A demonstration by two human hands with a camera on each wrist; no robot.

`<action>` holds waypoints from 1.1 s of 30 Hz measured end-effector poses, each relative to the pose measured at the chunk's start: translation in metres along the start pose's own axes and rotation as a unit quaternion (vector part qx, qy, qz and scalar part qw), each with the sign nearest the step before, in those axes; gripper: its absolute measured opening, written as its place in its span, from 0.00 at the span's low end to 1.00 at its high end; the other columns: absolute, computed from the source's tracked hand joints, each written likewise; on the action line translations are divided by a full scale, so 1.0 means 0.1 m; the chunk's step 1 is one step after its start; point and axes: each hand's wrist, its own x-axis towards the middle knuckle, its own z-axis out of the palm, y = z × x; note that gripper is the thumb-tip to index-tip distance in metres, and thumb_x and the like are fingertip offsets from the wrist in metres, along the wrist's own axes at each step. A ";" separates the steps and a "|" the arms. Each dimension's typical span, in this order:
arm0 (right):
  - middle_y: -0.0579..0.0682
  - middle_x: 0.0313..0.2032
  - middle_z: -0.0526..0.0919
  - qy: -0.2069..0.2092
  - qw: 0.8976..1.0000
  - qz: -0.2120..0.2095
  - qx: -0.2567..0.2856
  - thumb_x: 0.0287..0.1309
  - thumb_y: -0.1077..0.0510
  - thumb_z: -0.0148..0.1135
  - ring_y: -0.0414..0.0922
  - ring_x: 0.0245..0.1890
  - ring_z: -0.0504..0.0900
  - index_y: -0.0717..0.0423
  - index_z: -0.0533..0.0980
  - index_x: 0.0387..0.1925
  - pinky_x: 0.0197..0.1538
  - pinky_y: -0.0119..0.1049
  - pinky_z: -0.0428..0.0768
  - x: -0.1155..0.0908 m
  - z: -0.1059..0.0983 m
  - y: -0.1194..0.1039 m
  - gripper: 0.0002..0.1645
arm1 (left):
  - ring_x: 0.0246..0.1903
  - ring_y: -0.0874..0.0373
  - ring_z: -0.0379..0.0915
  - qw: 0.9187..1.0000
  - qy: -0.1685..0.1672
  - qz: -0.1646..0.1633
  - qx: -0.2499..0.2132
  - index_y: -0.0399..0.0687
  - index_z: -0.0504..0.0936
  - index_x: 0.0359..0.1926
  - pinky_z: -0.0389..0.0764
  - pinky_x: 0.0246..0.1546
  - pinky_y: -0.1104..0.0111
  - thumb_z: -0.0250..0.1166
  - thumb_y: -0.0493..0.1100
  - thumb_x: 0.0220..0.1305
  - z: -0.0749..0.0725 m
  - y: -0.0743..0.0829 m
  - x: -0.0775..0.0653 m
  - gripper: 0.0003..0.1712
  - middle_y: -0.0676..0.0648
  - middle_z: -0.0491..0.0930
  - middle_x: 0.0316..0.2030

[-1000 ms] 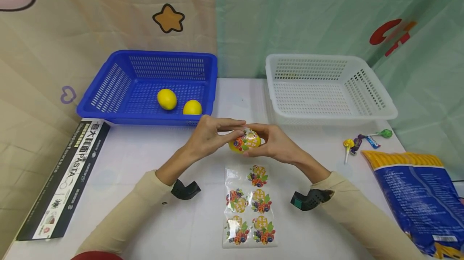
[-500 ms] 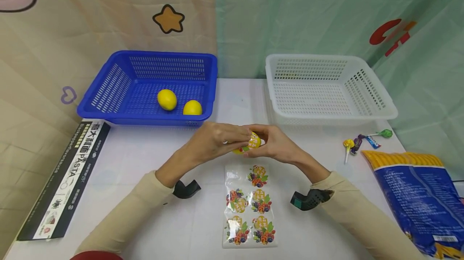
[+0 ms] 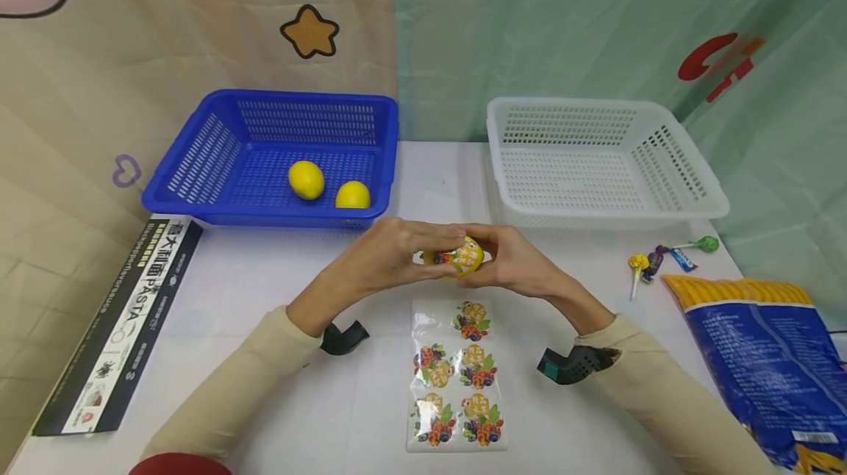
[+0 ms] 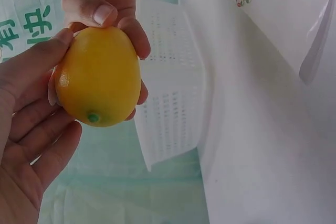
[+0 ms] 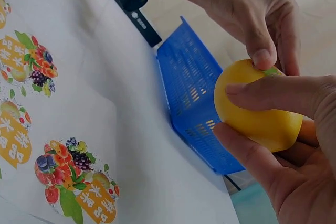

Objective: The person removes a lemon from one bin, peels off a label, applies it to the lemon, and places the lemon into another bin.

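A yellow lemon (image 4: 100, 80) is held between both hands above the table. A glossy fruit-print sticker (image 3: 468, 256) lies on its upper side in the head view. My left hand (image 3: 387, 258) has its fingers over the top of the lemon and its thumb on the near side. From the right, my right hand (image 3: 523, 262) grips the lemon's end between thumb and fingers. In the right wrist view, a green edge of the sticker shows by the left thumb. Below the hands lies a clear sheet (image 3: 429, 320) with several matching stickers.
A blue basket (image 3: 192, 206) with two lemons (image 3: 306, 180) stands back left, a white basket (image 3: 609, 214) back right. On the right are wrapped candies and lollipops (image 3: 638, 262) and a blue-yellow bag (image 3: 761, 357). A long black pasta box (image 3: 115, 335) lies at left.
The left hand has moved over the lemon, its fingers now spread across the sticker's left part, then drawn slightly back. The right hand keeps its grip. The view has shifted slightly.
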 end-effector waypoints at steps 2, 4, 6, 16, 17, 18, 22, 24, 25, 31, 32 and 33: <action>0.49 0.59 0.78 0.006 1.000 0.001 -0.002 0.49 0.66 0.74 0.49 0.51 0.79 0.56 0.70 0.66 0.42 0.42 0.85 -0.01 0.00 -0.01 0.41 | 0.49 0.54 0.82 1.000 0.007 0.001 -0.011 0.40 0.84 0.52 0.82 0.45 0.72 0.78 0.44 0.50 0.01 -0.01 0.00 0.27 0.45 0.83 0.50; 0.49 0.59 0.78 0.011 1.000 0.003 -0.004 0.49 0.66 0.75 0.49 0.51 0.79 0.57 0.70 0.66 0.45 0.43 0.84 -0.01 0.00 -0.01 0.41 | 0.49 0.54 0.82 1.000 0.013 0.002 -0.027 0.39 0.84 0.52 0.82 0.45 0.73 0.78 0.43 0.51 0.03 -0.03 0.01 0.27 0.45 0.83 0.51; 0.49 0.60 0.78 0.016 1.000 0.005 -0.005 0.49 0.65 0.75 0.48 0.52 0.79 0.57 0.69 0.67 0.48 0.43 0.83 -0.02 -0.01 -0.02 0.42 | 0.49 0.54 0.81 0.999 0.020 0.002 -0.047 0.38 0.84 0.53 0.82 0.45 0.74 0.78 0.42 0.51 0.05 -0.05 0.00 0.27 0.44 0.83 0.51; 0.48 0.65 0.73 0.031 0.999 0.003 -0.014 0.49 0.60 0.76 0.46 0.60 0.75 0.58 0.67 0.68 0.53 0.41 0.81 -0.04 -0.02 -0.08 0.45 | 0.57 0.51 0.76 0.984 0.055 -0.042 -0.166 0.34 0.81 0.55 0.79 0.52 0.71 0.77 0.34 0.49 0.13 -0.05 -0.02 0.29 0.40 0.80 0.55; 0.48 0.65 0.73 0.030 0.999 0.004 -0.014 0.49 0.60 0.76 0.46 0.61 0.75 0.58 0.67 0.68 0.53 0.41 0.81 -0.04 -0.02 -0.08 0.45 | 0.57 0.51 0.76 0.983 0.055 -0.048 -0.170 0.34 0.81 0.55 0.79 0.52 0.71 0.77 0.34 0.49 0.13 -0.04 -0.02 0.29 0.40 0.79 0.55; 0.48 0.65 0.72 0.030 0.999 0.005 -0.012 0.49 0.61 0.76 0.46 0.60 0.75 0.58 0.67 0.68 0.53 0.41 0.81 -0.04 -0.02 -0.08 0.45 | 0.57 0.51 0.76 0.982 0.055 -0.054 -0.170 0.35 0.81 0.55 0.79 0.53 0.71 0.77 0.34 0.49 0.13 -0.03 -0.02 0.29 0.41 0.79 0.56; 0.49 0.68 0.69 0.031 0.999 0.011 -0.005 0.50 0.62 0.76 0.46 0.59 0.76 0.60 0.66 0.69 0.53 0.40 0.82 -0.05 -0.02 -0.05 0.45 | 0.54 0.53 0.79 0.981 0.054 -0.074 -0.168 0.36 0.82 0.55 0.81 0.49 0.72 0.77 0.35 0.50 0.13 0.00 -0.02 0.29 0.42 0.80 0.55; 0.50 0.69 0.68 0.029 1.000 0.011 0.002 0.50 0.63 0.75 0.47 0.58 0.77 0.60 0.66 0.69 0.52 0.41 0.82 -0.05 -0.01 -0.04 0.45 | 0.52 0.53 0.80 0.981 0.053 -0.079 -0.166 0.36 0.83 0.54 0.82 0.45 0.72 0.77 0.36 0.50 0.13 0.00 -0.02 0.28 0.42 0.81 0.54; 0.50 0.68 0.68 0.028 1.000 0.010 0.005 0.50 0.63 0.75 0.47 0.57 0.77 0.59 0.65 0.69 0.52 0.40 0.82 -0.06 -0.01 -0.03 0.45 | 0.52 0.53 0.80 0.981 0.053 -0.081 -0.166 0.37 0.83 0.54 0.82 0.44 0.72 0.77 0.36 0.50 0.13 0.00 -0.02 0.28 0.42 0.82 0.53; 0.50 0.67 0.70 0.015 1.000 0.006 0.025 0.51 0.65 0.73 0.49 0.57 0.76 0.57 0.62 0.71 0.51 0.41 0.83 -0.06 0.00 -0.04 0.47 | 0.55 0.53 0.78 0.981 0.058 -0.080 -0.165 0.37 0.83 0.53 0.80 0.50 0.71 0.78 0.37 0.50 0.11 0.01 -0.01 0.27 0.43 0.82 0.52; 0.50 0.67 0.70 0.013 0.999 0.006 0.029 0.51 0.65 0.73 0.49 0.58 0.76 0.57 0.62 0.72 0.52 0.42 0.83 -0.06 0.00 -0.04 0.47 | 0.55 0.53 0.78 0.981 0.060 -0.079 -0.165 0.37 0.83 0.53 0.80 0.50 0.71 0.77 0.37 0.50 0.10 0.02 -0.01 0.27 0.43 0.82 0.53; 0.50 0.67 0.69 0.011 0.999 0.007 0.032 0.51 0.65 0.73 0.49 0.59 0.75 0.56 0.61 0.72 0.53 0.43 0.82 -0.06 0.00 -0.05 0.48 | 0.55 0.54 0.78 0.981 0.063 -0.078 -0.165 0.37 0.83 0.53 0.81 0.49 0.72 0.78 0.37 0.50 0.10 0.02 -0.01 0.27 0.43 0.81 0.53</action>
